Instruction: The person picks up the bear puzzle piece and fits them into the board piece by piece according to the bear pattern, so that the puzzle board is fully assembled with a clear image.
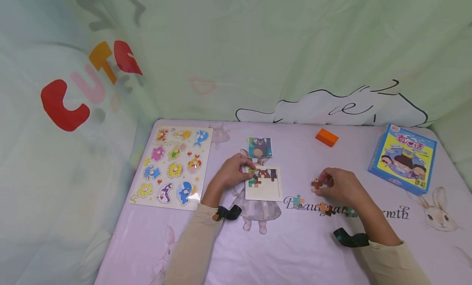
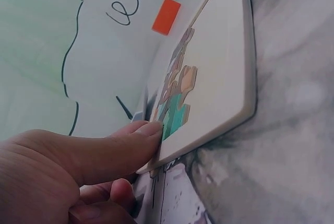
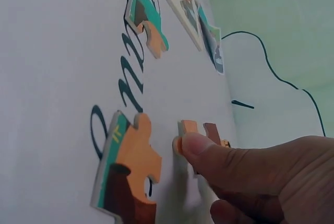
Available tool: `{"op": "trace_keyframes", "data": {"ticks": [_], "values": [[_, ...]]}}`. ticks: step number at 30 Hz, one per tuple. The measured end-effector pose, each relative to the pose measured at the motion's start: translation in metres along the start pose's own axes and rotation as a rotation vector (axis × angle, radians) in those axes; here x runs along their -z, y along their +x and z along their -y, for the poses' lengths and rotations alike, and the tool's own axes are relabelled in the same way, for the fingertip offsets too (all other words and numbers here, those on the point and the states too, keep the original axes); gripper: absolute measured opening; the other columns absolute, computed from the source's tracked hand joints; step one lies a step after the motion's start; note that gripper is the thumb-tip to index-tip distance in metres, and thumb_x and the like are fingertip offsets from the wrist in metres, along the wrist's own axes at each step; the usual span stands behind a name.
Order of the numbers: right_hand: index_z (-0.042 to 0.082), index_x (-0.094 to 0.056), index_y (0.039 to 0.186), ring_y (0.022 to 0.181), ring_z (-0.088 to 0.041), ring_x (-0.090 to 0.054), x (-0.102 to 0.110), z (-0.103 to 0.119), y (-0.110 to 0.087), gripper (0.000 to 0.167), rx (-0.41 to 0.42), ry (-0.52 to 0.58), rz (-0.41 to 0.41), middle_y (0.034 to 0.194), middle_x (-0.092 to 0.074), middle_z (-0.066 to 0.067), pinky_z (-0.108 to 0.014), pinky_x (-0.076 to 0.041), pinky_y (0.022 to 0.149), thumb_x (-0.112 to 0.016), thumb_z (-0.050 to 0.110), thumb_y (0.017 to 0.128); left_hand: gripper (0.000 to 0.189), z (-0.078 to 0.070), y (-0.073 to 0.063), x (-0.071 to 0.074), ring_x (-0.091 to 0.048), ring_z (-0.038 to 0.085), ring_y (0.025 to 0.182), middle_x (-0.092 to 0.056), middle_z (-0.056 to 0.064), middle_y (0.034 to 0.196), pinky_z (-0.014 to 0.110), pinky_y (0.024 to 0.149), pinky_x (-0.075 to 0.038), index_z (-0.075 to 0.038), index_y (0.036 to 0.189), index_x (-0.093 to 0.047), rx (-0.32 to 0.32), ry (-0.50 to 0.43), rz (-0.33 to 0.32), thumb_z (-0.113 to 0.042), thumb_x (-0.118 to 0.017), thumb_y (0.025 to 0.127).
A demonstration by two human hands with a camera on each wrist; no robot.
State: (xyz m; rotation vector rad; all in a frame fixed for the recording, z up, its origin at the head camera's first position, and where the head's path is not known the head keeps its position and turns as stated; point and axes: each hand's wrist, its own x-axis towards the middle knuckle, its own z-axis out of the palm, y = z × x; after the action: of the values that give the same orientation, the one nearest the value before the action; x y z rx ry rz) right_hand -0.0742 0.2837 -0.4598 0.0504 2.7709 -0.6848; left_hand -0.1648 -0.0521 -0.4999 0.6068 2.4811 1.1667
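The table (image 1: 295, 252) is printed in pale lilac; its near edge is cut off in the head view. The thumb of the right hand (image 1: 341, 186) covers part of the pinched puzzle piece (image 1: 316, 185), so its full outline cannot be read. That hand reaches in right of centre, just beyond the loose pieces (image 1: 298, 203). The left hand (image 1: 236, 170) pinches the left edge of the puzzle board (image 1: 267, 194), left of the table's centre. Only the right wrist view resolves yellow marks on one loose piece; the left wrist view shows the board's thickness.
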Motion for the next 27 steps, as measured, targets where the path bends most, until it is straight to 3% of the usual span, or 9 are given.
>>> {"op": "trace_keyframes", "data": {"ticks": [10,17,27], "values": [[0.01,-0.065,0.101,0.084,-0.023,-0.058,0.0,0.011,-0.001,0.018,0.05,0.055,-0.047,0.087,-0.069,-0.004,-0.031,-0.048,0.072,-0.076,0.022,0.092,0.017,-0.001,-0.001,0.0,-0.057,0.019,0.103,-0.065,0.003,0.114,0.034,0.093,-0.046,-0.014,0.104,-0.076,0.004,-0.009,-0.004,-0.015,-0.08,0.087],[0.008,-0.065,0.104,0.083,-0.022,-0.059,-0.003,0.027,0.0,0.022,0.063,0.134,-0.089,0.09,-0.071,-0.006,-0.026,-0.049,0.068,-0.077,0.022,0.092,0.018,-0.001,0.0,-0.001,-0.058,0.02,0.109,-0.065,0.004,0.116,0.037,0.099,-0.046,-0.013,0.105,-0.076,0.008,-0.02,-0.002,-0.013,-0.08,0.087],[0.008,-0.068,0.108,0.084,-0.022,-0.063,-0.016,0.052,0.011,0.026,0.066,0.199,-0.074,0.092,-0.076,-0.007,-0.029,-0.051,0.072,-0.078,0.024,0.091,0.018,0.001,0.0,-0.002,-0.059,0.021,0.112,-0.065,0.004,0.118,0.038,0.102,-0.046,-0.013,0.105,-0.076,0.0,-0.015,-0.005,-0.014,-0.08,0.087]]}}
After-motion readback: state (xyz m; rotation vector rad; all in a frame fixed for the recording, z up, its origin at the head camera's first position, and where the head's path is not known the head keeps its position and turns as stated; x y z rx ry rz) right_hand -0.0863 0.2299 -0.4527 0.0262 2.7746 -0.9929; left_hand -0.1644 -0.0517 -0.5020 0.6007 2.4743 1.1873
